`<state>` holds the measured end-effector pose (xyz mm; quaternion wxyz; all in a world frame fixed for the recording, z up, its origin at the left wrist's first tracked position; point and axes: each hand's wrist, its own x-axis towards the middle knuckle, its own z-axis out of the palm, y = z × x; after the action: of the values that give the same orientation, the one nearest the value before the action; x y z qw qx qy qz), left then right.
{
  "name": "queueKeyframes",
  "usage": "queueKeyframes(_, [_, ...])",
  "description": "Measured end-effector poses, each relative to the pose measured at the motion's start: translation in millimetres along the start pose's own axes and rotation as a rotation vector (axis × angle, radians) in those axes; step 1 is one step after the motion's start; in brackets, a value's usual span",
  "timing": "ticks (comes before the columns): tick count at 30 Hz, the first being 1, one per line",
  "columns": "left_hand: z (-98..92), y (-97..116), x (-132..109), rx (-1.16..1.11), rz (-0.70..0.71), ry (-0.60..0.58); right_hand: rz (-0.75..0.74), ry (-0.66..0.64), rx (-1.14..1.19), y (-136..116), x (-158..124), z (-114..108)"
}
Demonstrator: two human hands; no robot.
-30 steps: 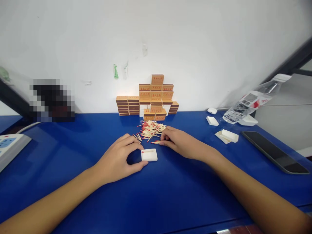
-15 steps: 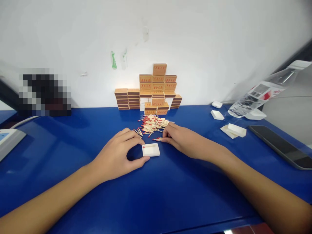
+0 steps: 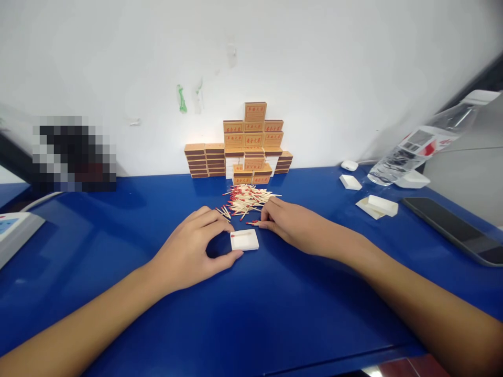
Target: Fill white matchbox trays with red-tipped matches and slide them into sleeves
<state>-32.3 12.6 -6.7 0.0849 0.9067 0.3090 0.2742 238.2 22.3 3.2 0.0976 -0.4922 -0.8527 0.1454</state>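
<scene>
A small white matchbox tray [image 3: 245, 243] lies on the blue table, one red-headed match [image 3: 240, 234] along its far side. My left hand [image 3: 192, 251] steadies the tray's left end between thumb and fingers. Just right of and beyond the tray, my right hand [image 3: 294, 224] is closed in a pinch on a few matches [image 3: 253, 223], whose red heads point left. Its fingertips are partly hidden from view. Behind it spreads a loose pile of matches [image 3: 247, 198], with several stray ones at its left edge.
Orange matchboxes [image 3: 253, 139] stand stacked against the white wall. At the right are a tilted plastic bottle [image 3: 420, 141], a dark phone [image 3: 451, 228], a white earphone case [image 3: 349, 165] and white tray pieces [image 3: 382, 205]. A white device [image 3: 18, 235] sits at the left edge.
The camera view has shifted slightly. Both hands keep nearly the same positions, the left at the tray and the right pinching the matches.
</scene>
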Motion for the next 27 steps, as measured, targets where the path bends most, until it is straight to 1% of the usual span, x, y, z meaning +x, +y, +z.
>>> queueKeyframes(7, [1.2,-1,1,0.004,0.004,-0.001,-0.048,0.031,-0.01,0,-3,1])
queueKeyframes(14, [0.8,-2,-1,0.011,-0.011,-0.021,-0.041,0.032,0.019,-3,-6,-7])
queueKeyframes(18, [0.7,-1,-2,0.017,-0.018,-0.019,-0.1,0.066,0.017,-11,-10,-7])
queueKeyframes(23, [2.1,1,-2,0.029,-0.026,-0.009,-0.229,0.043,-0.117,-27,-16,4])
queueKeyframes(27, [3.1,3,-1,0.036,-0.009,-0.002,-0.277,0.053,-0.235,-35,-15,10])
